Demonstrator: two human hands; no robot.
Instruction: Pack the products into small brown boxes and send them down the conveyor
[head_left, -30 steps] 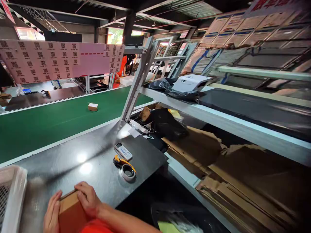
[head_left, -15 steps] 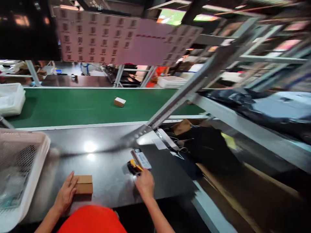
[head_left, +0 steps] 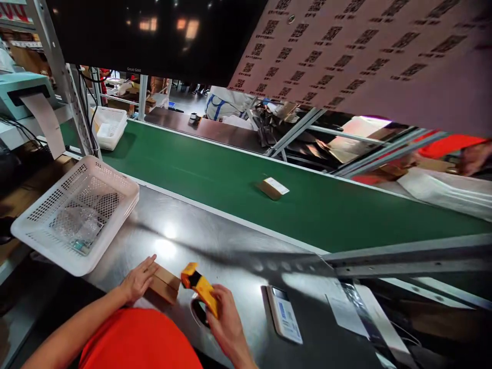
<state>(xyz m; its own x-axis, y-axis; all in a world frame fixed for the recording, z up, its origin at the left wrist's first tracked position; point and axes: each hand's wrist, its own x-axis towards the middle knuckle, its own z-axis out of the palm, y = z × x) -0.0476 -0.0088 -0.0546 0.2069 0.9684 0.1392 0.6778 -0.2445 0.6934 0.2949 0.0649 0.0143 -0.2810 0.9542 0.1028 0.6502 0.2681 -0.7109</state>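
A small brown cardboard box lies on the metal bench top. My left hand holds its left end, fingers across the top and the thumb not clearly visible. Just right of the box, my right hand is closed around a yellow and black tape dispenser. The dispenser's head points at the box's right end, with a narrow gap between them. A round tape roll shows under the dispenser, partly hidden. To the right of this hand lies a white device with a small dark display.
A white plastic basket with clear bags stands at left. Beyond the bench runs a green conveyor carrying a labelled box and a white bin. A monitor and code sheet hang overhead; a metal frame stands right.
The view has swung left. My right hand has lifted the tape dispenser from beside the white device and brought it left, close to the box. My left hand stays on the box.
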